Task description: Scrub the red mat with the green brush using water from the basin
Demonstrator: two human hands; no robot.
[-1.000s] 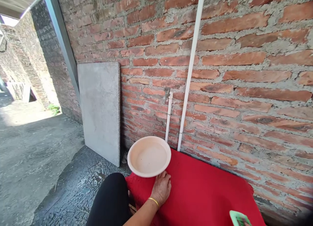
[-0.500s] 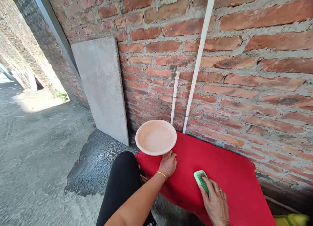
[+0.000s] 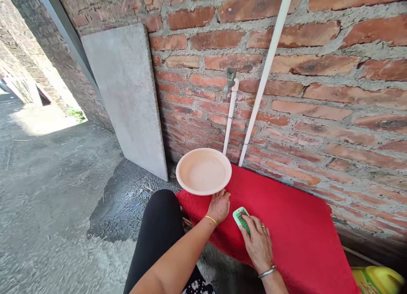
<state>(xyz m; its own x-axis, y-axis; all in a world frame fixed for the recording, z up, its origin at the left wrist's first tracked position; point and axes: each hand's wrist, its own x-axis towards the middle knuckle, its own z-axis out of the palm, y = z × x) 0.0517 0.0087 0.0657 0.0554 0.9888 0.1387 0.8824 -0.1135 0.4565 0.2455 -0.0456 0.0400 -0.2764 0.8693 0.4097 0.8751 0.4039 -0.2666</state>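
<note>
Green scrub brush [image 3: 241, 217] sits on the red carpet [image 3: 286, 226], near its front-left part, just right of the left hand. Right hand [image 3: 259, 243] lies over the brush's rear end, fingers curled down around it, gripping; the front tip of the brush pokes out past the fingertips. Bristle side can't be made out clearly.

Left hand [image 3: 218, 206] rests on the carpet, fingers bent and closed onto the near rim of the pink basin [image 3: 203, 171]. Gold bangle on that wrist, silver one on the right wrist.

Basin stands upright on the carpet's far-left corner, right below the tap [image 3: 229, 79]. Can't tell if there's water in it.

Tap tops a short white pipe [image 3: 229, 120]; a longer white pipe [image 3: 263, 82] runs up the brick wall [image 3: 333, 95] just beside it. Carpet's far edge lies along the wall base.

Grey slab [image 3: 125, 95] leans on the wall left of the basin. Ground beside the carpet's left end is dark and wet [image 3: 124, 205]. Person's knee in black fabric [image 3: 160, 226] is at the carpet's front-left edge. Yellow-green container [image 3: 378, 281] partly in view, bottom right.
</note>
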